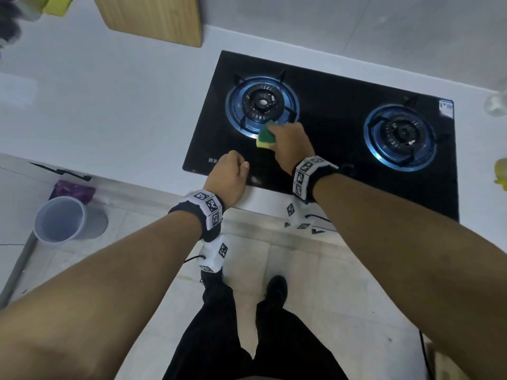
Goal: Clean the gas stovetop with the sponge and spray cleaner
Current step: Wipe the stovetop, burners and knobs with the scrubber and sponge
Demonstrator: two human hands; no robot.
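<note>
Here, right hand (290,145) grip on sponge (266,134), bucket (60,219) contents unclear

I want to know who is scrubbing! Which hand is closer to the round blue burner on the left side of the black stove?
Right. The right hand holds the green and yellow sponge at the left round blue burner's near rim; the left hand rests at the stove's front edge.

1. One view only: head-mounted, wide-angle, so no overlap with another view.
2. Faces forward and steeply down over both forearms.
3. Close range: left hand (229,178) and right hand (290,145) sit mid-frame, stovetop (329,127) beyond them, floor (315,283) below.
</note>
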